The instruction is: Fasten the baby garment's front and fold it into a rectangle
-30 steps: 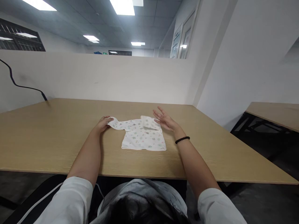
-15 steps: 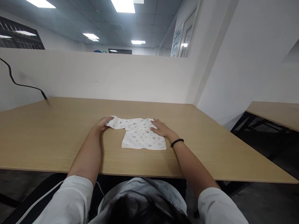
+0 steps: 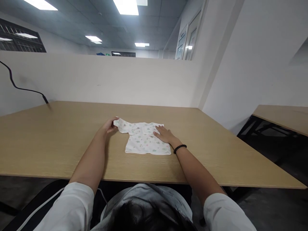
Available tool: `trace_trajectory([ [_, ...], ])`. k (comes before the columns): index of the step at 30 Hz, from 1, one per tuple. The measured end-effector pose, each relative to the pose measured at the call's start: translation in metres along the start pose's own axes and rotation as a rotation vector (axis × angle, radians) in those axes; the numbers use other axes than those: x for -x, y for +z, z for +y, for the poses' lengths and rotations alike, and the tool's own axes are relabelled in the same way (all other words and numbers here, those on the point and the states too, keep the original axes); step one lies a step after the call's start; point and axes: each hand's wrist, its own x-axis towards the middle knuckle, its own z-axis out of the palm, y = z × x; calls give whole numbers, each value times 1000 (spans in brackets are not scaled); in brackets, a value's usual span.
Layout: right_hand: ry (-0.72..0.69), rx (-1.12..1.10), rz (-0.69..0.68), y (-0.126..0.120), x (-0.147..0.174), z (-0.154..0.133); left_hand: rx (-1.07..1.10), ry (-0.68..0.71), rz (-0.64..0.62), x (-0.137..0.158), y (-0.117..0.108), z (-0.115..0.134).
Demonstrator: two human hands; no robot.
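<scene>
A small white baby shirt (image 3: 144, 141) with a pastel print lies on the wooden table. Its left sleeve sticks out toward my left hand (image 3: 111, 125), which pinches the sleeve's end and lifts it slightly off the tabletop. On the shirt's right side the sleeve is folded in over the body. My right hand (image 3: 164, 133) rests flat there with its fingers extended, pressing on the cloth. A dark beaded bracelet (image 3: 180, 148) circles my right wrist.
The light wooden table (image 3: 72, 138) meets a white partition (image 3: 120, 80) at its back. A black cable (image 3: 26, 88) hangs at the far left. Another table (image 3: 284, 117) stands beyond the right side, and a white cord (image 3: 40, 208) runs below the front edge.
My left hand has raised the sleeve end and drawn it slightly inward. My right hand has slid a little left and down across the shirt.
</scene>
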Motion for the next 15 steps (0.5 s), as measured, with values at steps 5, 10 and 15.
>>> trace_trajectory([
  [5, 40, -30, 52, -2, 0, 0, 33, 38, -179, 2, 54, -10],
  [10, 59, -29, 87, -3, 2, -2, -57, 41, -546, 17, 89, -23],
  [15, 75, -39, 199, -2, -1, 1, -228, 140, -437, 14, 85, -36],
])
